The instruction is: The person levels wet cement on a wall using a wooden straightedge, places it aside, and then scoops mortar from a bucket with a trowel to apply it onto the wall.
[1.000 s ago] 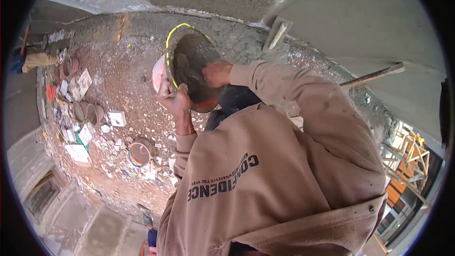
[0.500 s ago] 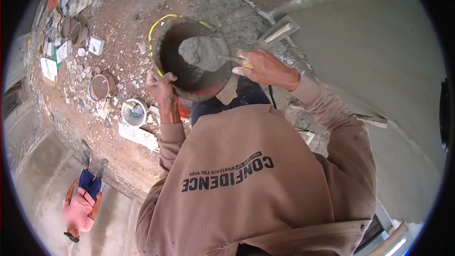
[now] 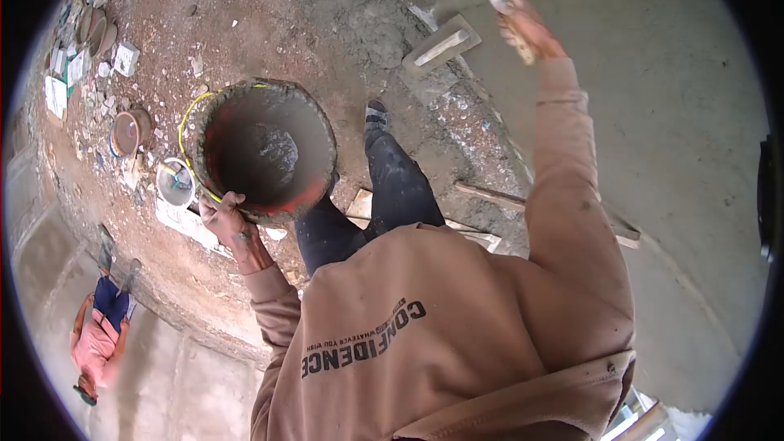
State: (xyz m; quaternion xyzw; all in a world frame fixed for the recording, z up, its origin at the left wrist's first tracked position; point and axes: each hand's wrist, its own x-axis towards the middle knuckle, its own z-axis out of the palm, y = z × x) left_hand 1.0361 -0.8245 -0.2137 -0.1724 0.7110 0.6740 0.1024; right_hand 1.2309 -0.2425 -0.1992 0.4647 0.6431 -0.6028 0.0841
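Note:
A round bucket (image 3: 306, 126), crusted with grey mortar and with a little wet mix inside, tilts in front of my legs. My left hand (image 3: 229, 216) grips its rim at the lower left, beside the yellow edge. Out to the upper right, my right hand (image 3: 527, 28) is raised before the plastered wall (image 3: 645, 106), its fingers wrapped round the tan handle of a trowel (image 3: 500, 3). Most of the trowel's blade is hidden or seen edge-on. Below that hand, a float (image 3: 442, 46) with a pale handle lies at the wall's foot.
A white bucket (image 3: 175, 183) and a brown bucket (image 3: 129, 132) stand on rubble at the left. Wooden strips (image 3: 490, 195) lie near my legs. A person in a pink shirt (image 3: 95, 348) is at the lower left. White blocks (image 3: 126, 59) lie among debris.
My right hand has swung from the bucket up to the right, toward the wall. The mortar lump on the trowel over the bucket is gone from there. The bucket has shifted down-left with my left hand.

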